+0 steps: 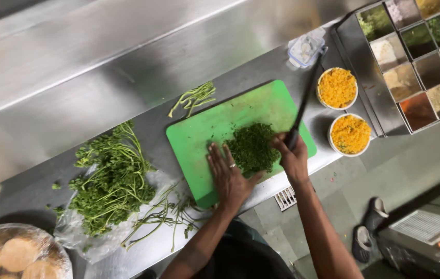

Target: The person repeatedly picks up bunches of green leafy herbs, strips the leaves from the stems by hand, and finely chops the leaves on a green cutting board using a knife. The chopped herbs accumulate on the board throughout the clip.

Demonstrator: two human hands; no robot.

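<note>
Knife (305,101): long axis runs away from the person, tip toward far right.
Right hand (292,157): fist wrapped around knife handle.
Left hand (229,175): fingers spread flat on green board (204,134), touching chopped herbs (252,147).

I stand in a working restaurant kitchen: a long steel counter (127,67), a rack of spice tins (421,62), and a green chopping board (215,129) before me.
</note>
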